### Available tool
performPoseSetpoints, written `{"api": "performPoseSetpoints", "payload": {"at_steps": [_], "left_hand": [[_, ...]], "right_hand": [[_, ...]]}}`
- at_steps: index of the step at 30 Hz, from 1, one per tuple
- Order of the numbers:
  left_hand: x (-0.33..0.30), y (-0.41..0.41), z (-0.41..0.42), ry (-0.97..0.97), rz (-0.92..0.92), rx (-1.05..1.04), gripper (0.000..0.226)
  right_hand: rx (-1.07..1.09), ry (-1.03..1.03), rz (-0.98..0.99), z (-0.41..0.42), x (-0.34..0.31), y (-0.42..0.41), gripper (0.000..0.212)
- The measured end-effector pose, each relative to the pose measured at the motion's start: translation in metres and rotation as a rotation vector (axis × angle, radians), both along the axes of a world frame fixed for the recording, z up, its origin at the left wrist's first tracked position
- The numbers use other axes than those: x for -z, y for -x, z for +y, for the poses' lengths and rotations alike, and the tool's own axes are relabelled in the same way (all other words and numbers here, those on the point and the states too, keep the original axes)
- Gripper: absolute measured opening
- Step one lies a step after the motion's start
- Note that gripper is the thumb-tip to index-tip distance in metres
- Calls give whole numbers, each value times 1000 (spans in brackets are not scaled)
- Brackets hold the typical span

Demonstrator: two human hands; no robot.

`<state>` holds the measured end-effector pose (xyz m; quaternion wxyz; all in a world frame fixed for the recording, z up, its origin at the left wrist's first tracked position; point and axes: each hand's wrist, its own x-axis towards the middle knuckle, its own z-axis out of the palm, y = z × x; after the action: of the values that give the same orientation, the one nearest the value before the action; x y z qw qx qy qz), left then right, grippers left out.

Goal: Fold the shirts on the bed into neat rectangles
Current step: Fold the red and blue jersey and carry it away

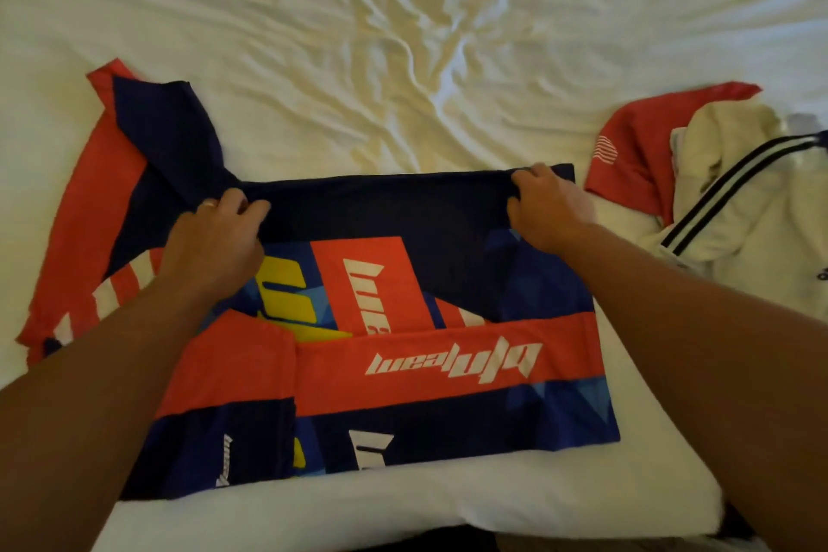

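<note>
Jersey [448,327] in navy and red lies spread on the near part of the bed [403,58], half folded, with one sleeve [121,193] splayed out past the left side. Left hand [215,247] pinches the far edge where that sleeve meets the body, right hand [544,206] has fingers curled round the far right corner. Honestly the fabric looks slick, so my guess is the main risk is the lower layers sliding when that edge gets pulled over, leaving a crooked rectangle. The loose sleeve could also bunch up inside. Just beside the right hand sits a pile of shirts [699,175], close enough to snag.
</note>
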<state>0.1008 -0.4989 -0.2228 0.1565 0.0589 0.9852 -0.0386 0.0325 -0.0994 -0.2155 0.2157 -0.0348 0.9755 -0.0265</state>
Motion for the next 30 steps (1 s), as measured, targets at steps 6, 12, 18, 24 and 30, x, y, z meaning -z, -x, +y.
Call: {"api": "performPoseSetpoints", "payload": {"at_steps": [6, 12, 18, 24, 30], "left_hand": [[7, 32, 3, 148, 19, 106, 66], [0, 34, 8, 242, 77, 46, 32], [-11, -7, 8, 202, 232, -52, 22], [-27, -85, 4, 175, 309, -17, 14], [-30, -159, 7, 137, 325, 18, 15]], "right_hand": [[-90, 6, -15, 19, 17, 29, 38], [-40, 41, 65, 23, 19, 32, 28], [94, 223, 187, 35, 8, -11, 15], [240, 331, 251, 49, -6, -92, 21], [317, 308, 170, 49, -6, -175, 31]]}}
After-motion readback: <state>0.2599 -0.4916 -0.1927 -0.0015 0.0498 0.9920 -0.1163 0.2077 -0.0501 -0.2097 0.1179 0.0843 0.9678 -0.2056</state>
